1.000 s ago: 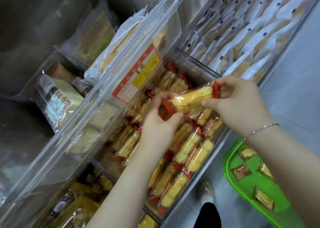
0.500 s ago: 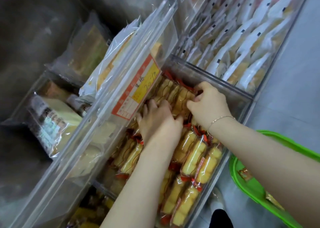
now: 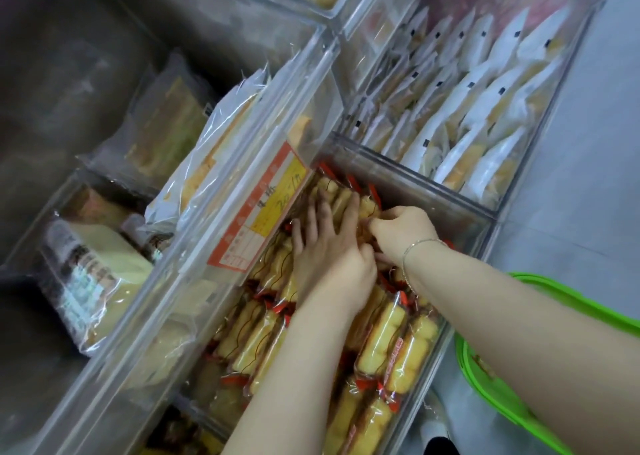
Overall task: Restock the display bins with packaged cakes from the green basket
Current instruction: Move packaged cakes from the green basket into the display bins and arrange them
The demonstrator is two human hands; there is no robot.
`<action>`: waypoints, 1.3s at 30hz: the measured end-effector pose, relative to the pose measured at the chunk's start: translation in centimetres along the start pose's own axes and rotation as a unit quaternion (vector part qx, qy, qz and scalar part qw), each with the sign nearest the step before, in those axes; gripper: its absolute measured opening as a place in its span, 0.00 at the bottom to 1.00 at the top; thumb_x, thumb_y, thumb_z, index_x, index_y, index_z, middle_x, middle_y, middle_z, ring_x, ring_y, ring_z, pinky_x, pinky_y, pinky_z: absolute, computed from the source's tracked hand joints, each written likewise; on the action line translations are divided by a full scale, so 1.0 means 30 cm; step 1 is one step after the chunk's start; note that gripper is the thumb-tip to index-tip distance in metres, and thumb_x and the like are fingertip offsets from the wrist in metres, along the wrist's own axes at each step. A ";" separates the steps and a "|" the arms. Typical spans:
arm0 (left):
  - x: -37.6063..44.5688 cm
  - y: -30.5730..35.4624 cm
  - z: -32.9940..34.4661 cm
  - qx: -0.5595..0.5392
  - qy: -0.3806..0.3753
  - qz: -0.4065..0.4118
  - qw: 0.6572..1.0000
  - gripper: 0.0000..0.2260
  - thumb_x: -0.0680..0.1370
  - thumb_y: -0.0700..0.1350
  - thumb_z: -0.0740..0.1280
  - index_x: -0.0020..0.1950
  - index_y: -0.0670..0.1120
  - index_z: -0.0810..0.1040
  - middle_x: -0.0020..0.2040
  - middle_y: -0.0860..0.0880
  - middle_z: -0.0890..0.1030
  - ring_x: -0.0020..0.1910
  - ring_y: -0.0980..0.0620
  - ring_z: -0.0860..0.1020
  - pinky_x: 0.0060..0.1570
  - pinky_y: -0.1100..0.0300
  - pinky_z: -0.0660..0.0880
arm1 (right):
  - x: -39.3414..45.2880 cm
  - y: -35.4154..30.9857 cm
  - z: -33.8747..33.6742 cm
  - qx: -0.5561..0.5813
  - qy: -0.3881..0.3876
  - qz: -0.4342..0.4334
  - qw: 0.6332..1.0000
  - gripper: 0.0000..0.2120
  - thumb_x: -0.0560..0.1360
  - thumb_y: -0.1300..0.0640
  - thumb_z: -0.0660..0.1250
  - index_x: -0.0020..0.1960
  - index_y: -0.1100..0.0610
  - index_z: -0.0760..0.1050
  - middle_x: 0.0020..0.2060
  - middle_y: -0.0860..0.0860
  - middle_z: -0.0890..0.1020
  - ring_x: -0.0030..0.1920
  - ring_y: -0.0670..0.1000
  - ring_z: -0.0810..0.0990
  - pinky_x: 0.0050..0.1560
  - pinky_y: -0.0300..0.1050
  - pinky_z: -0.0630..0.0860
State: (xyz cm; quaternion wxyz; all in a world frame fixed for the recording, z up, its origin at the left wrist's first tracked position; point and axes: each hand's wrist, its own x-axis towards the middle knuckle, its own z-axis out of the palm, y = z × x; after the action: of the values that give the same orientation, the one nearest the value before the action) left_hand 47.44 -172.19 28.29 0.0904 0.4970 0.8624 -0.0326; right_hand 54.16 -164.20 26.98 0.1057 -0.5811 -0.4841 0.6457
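Head cam view: both hands are down at the far end of the clear acrylic display bin [image 3: 408, 174], which looks nearly full of long yellow cakes in clear wrappers with red ends [image 3: 391, 337]. Left hand [image 3: 329, 253] lies flat with straight fingers pressing the far row down. Right hand [image 3: 401, 233] has fingers curled, pinching a wrapper there, I think. Bright green plastic basket [image 3: 491, 371] sits near right on the floor, mostly hidden, so no idea how many packs are left.
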 end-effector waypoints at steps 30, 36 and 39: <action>-0.095 0.757 1.564 -0.153 -0.337 0.007 0.929 0.13 0.79 0.43 0.62 0.61 0.40 0.76 0.61 0.38 0.77 0.60 0.39 0.75 0.60 0.52 0.71 | 0.516 1.666 -0.841 -0.332 0.001 0.262 0.906 0.16 0.78 0.62 0.59 0.64 0.64 0.72 0.63 0.60 0.75 0.62 0.58 0.75 0.58 0.44 0.71; -0.041 0.742 1.968 -0.013 -0.387 0.034 0.921 0.20 0.80 0.47 0.61 0.67 0.39 0.63 0.67 0.38 0.67 0.65 0.37 0.70 0.62 0.47 0.68 | 0.686 2.077 -0.688 -0.380 -0.104 0.249 0.885 0.20 0.75 0.61 0.63 0.67 0.59 0.68 0.59 0.57 0.76 0.58 0.56 0.76 0.57 0.46 0.75; -0.045 0.753 2.067 -0.013 -0.370 -0.012 0.929 0.22 0.80 0.50 0.63 0.68 0.40 0.61 0.67 0.39 0.67 0.66 0.39 0.70 0.62 0.48 0.68 | 0.732 2.148 -0.633 -0.412 -0.132 0.233 0.871 0.23 0.72 0.56 0.68 0.65 0.57 0.67 0.57 0.56 0.75 0.57 0.57 0.75 0.59 0.49 0.74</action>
State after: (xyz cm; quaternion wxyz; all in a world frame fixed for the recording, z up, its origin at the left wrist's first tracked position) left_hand 75.26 -171.02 -31.57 0.4090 0.4377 0.7744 -0.2036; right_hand 91.17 -172.13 -32.72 -0.3616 -0.5772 -0.5662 0.4641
